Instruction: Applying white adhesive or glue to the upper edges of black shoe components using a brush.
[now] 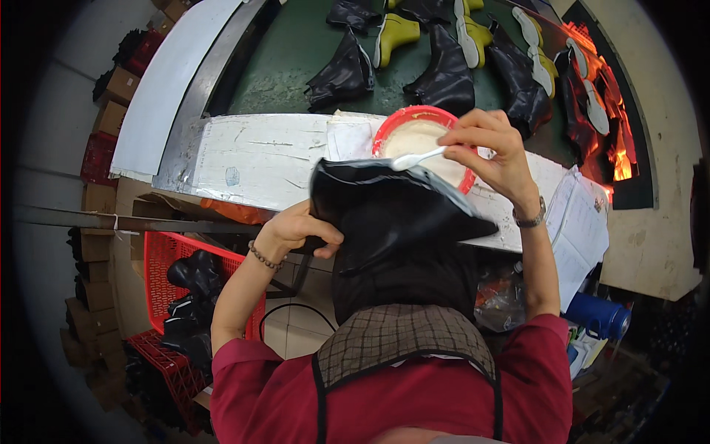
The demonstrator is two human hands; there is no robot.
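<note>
My left hand (302, 231) grips a black leather boot upper (384, 214) by its left side, with the thumb bent against the leather. A pale band runs along the upper's far edge. Between the thumb and fingers of my right hand (494, 148) is a small white brush (418, 157), and its tip meets that pale edge. Just beyond the upper stands a red bowl (414, 112) of cream-coloured paste, partly hidden by the leather and my right hand.
Black boot uppers (444, 70) and yellow-green shoe pieces with white soles (396, 38) lie on a green belt (274, 66). An orange glow (621, 163) shows at its right end. Papers (573, 229), a blue bottle (603, 317) and a red basket (159, 274) flank me.
</note>
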